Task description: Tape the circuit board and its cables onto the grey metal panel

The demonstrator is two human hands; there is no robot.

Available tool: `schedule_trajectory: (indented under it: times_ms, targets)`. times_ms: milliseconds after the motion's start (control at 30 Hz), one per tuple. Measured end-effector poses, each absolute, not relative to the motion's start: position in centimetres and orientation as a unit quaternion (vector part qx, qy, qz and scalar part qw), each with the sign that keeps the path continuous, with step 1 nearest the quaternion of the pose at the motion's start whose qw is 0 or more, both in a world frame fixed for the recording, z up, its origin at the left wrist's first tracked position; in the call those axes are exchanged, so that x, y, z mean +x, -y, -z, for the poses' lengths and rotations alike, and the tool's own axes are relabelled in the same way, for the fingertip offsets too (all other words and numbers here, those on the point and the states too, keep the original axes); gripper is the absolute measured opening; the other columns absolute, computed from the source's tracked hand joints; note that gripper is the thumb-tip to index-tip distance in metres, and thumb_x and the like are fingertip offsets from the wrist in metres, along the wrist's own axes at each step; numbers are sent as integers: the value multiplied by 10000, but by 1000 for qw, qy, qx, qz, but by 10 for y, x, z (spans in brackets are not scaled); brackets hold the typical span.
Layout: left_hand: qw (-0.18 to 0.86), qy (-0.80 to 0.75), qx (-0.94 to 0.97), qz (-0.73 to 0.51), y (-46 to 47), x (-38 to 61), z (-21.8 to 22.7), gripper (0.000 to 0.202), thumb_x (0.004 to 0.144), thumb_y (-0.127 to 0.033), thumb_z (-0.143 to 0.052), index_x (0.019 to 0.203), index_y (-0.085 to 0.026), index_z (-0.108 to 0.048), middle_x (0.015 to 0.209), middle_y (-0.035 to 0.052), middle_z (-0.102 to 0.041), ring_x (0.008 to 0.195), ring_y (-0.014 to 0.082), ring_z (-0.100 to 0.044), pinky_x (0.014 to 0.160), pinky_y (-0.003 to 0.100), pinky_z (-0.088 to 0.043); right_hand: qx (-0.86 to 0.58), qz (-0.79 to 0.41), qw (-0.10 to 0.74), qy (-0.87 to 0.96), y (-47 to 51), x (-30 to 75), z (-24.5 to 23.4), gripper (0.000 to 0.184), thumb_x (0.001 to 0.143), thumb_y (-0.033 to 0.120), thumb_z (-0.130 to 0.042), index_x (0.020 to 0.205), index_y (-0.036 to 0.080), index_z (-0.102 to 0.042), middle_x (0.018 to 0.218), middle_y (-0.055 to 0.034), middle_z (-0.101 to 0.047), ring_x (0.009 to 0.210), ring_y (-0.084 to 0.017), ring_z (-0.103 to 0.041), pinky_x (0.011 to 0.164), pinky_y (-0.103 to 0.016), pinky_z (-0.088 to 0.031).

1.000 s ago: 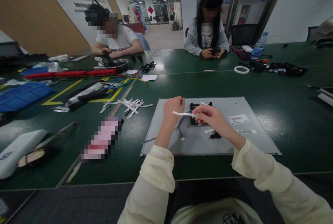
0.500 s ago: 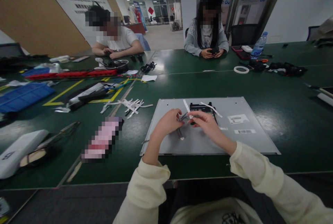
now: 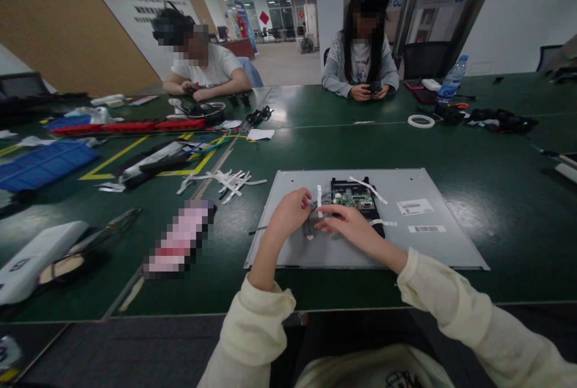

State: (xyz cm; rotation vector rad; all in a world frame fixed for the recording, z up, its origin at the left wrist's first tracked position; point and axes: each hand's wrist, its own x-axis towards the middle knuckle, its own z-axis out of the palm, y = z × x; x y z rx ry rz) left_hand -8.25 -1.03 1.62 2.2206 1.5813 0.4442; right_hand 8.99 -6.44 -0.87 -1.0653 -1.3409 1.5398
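Observation:
A flat grey metal panel [image 3: 424,250] lies before me on the green table, with a green circuit board [image 3: 354,200] in a black bracket [image 3: 377,227] on it. My left hand [image 3: 289,215] has its fingers curled round a grey cable [image 3: 309,224] left of the board; the exact grip is partly hidden. My right hand [image 3: 349,227] is beside it, its fingertips at the lower end of an upright white tape strip [image 3: 320,196]. Another tape strip [image 3: 368,190] crosses the bracket's top, and a further short strip [image 3: 385,222] sticks to its right side.
Left of the panel are a pile of white strips [image 3: 232,182], a phone [image 3: 180,238] and a white case [image 3: 40,262]. Farther off are a blue tray [image 3: 45,163], a tape roll [image 3: 421,121] and a water bottle [image 3: 452,80]. Two people sit across the table.
My right hand has shifted left and down with the white tape strip, uncovering more of the circuit board. My left hand stays by the cable. The view has tilted slightly.

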Motion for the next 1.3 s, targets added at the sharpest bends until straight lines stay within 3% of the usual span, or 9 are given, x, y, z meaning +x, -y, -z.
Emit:
schedule_trajectory:
  times_ms: [233, 433, 600, 800, 1000, 1300]
  targets:
    - [147, -593, 779, -142, 16, -81, -24, 208, 814, -160, -470, 977, -176, -597, 858, 44, -676, 790, 164, -630, 708, 247, -449, -423, -562, 414, 577, 61, 91, 15, 324, 795, 173, -557, 1110, 169, -633, 920, -72, -724, 870, -190, -684, 846, -382, -530]
    - [3, -655, 752, -76, 56, -74, -33, 239, 928, -290, -372, 923, -174, -581, 933, 85, -640, 838, 202, -619, 684, 277, -424, -420, -566, 437, 558, 66, 89, 12, 317, 796, 180, -544, 1100, 155, -627, 965, -85, -709, 937, -201, -679, 847, -367, -535]
    - [-37, -675, 736, -38, 79, -77, -31, 280, 953, -331, -341, 934, -177, -574, 932, 89, -613, 861, 218, -608, 685, 286, -421, -426, -553, 428, 574, 70, 86, 10, 297, 796, 182, -550, 1080, 166, -636, 958, -81, -708, 947, -208, -678, 888, -385, -516]
    - [-40, -667, 742, -48, 81, -71, -32, 288, 944, -357, -372, 1060, -176, -564, 989, 103, -596, 933, 249, -581, 740, 318, -438, -422, -533, 465, 567, 67, 88, 13, 279, 789, 176, -538, 1052, 180, -629, 1103, -86, -657, 954, -188, -670, 866, -341, -520]
    - [-10, -617, 784, -68, 77, -59, -26, 305, 888, -286, -491, 1186, -218, -500, 1088, 88, -561, 1013, 247, -544, 821, 330, -440, -403, -553, 501, 529, 63, 91, 14, 268, 797, 222, -538, 1048, 201, -630, 1084, -61, -653, 950, -178, -662, 843, -316, -532]
    - [24, -641, 764, -64, 71, -63, -24, 377, 887, -148, -418, 1248, -245, -464, 1134, 84, -539, 927, 198, -601, 728, 278, -460, -400, -575, 485, 523, 70, 82, 19, 282, 781, 203, -523, 1031, 200, -652, 1075, -56, -668, 906, -177, -678, 842, -334, -543]
